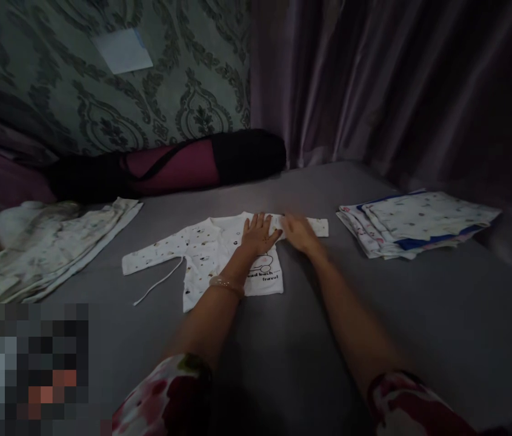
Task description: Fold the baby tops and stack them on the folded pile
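A small white baby shirt (201, 248) with a scattered print lies spread on the grey bed sheet, both sleeves stretched out sideways. A thin white tie string (160, 281) trails from its left side. My left hand (258, 235) rests flat on the shirt's chest, fingers spread, a bangle on the wrist; the forearm hides part of the front. My right hand (299, 232) is at the base of the right sleeve, touching or just over it. Motion smears its fingers, so whether it grips the cloth is unclear.
A stack of folded baby clothes (432, 218) lies to the right. More light-coloured clothes (69, 242) lie at the left. Along the wall stretches a long black and pink bag (174, 163). Purple curtains (310, 79) hang behind. A pixelated patch covers the lower left corner.
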Tool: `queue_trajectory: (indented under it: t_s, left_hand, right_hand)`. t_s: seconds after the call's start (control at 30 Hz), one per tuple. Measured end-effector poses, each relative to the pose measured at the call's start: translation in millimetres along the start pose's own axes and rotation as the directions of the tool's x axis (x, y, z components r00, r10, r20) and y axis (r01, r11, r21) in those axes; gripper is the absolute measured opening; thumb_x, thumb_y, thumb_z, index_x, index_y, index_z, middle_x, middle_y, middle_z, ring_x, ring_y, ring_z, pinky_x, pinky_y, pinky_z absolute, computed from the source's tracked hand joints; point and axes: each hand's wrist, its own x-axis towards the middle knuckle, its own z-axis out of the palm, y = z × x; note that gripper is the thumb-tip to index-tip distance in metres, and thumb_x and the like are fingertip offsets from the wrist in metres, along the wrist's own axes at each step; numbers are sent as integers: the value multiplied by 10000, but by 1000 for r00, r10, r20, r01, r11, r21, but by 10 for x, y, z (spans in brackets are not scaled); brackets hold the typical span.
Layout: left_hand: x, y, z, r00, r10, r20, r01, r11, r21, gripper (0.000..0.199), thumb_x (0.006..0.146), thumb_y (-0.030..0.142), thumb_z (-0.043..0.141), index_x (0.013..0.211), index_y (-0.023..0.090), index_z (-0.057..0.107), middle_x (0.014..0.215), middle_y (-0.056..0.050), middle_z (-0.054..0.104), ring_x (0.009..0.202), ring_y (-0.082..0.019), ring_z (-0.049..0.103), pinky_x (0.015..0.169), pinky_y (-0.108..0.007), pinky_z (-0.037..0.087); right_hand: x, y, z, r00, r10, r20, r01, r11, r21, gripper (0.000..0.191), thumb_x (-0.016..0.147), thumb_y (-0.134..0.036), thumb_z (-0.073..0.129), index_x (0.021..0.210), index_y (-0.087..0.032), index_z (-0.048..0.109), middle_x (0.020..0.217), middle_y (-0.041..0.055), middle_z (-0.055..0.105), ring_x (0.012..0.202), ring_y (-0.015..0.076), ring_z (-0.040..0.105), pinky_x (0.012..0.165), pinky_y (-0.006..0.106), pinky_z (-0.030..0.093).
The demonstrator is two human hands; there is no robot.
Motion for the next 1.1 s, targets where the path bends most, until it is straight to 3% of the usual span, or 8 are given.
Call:
queue_trajectory:
  t_s: [0.07,0.13,0.37,0.6,0.7,0.83,0.97,1.1]
  left_hand:
    - [1,-3,-1,999,12,40,-13,1000,23,691,917,463,284,1516,138,171,1596,-109,100,1469,-281,66,1173,-507,77]
    - [9,-15,6,999,22,46,-23,999,25,696,907,421,310,1517,119,165,1594,-116,100,1468,-287,61,1172,-514,75]
    - [39,-47,50,1000,20,-8,-20,999,-40,717,912,530,280,1508,139,206,1588,-115,148,1466,-285,86,1174,-512,63]
    - [31,-38,8,999,16,27,-14,997,-71,882,857,719,203,1518,136,168,1594,-116,108,1468,-305,32,1171,-525,42]
    - [33,-43,2,998,24,53,-20,996,-83,890,855,720,198,1523,135,145,1598,-109,86,1468,-306,6,1172,-519,20]
    - [48,-50,35,999,27,19,-26,996,-90,877,858,712,213,1517,134,175,1595,-116,101,1467,-312,25,1170,-528,18]
    - [61,-51,54,1000,31,3,-30,994,-101,871,853,717,217,1513,150,187,1594,-114,112,1466,-317,34,1171,-532,25]
    - [60,-54,48,999,40,4,-39,993,-111,868,851,714,223,1510,149,195,1591,-120,129,1466,-320,40,1168,-543,27]
  right_hand:
    - [31,-180,129,984,-115,133,106,991,77,539,985,-381,214,1435,-147,395,1498,101,388,1391,209,306,1136,386,203]
    - [35,-262,214,974,-123,193,105,989,100,611,985,-437,157,1478,-113,316,1539,107,309,1426,203,232,1159,377,145]
    - [-82,-90,130,968,155,195,-136,985,-107,694,976,-496,127,1493,-51,255,1564,141,221,1449,263,129,1167,437,61]
    - [-207,312,-77,909,401,112,-362,894,-265,667,980,-467,160,1497,-52,232,1571,153,190,1447,288,120,1156,495,66]
    - [-238,498,-180,899,437,37,-413,872,-265,593,983,-394,203,1480,-82,294,1553,165,243,1429,289,194,1137,474,169]
    - [-204,577,-293,893,445,-66,-448,866,-221,476,937,-292,320,1289,-67,547,1323,221,522,1253,287,468,1019,409,366]
    - [-104,571,-348,832,520,-195,-550,817,-171,329,780,-286,542,996,-95,700,1109,209,621,1073,297,576,882,387,448]
    - [21,551,-400,734,660,-159,-640,751,164,225,678,-289,627,811,-125,706,791,135,679,752,250,643,657,330,492]
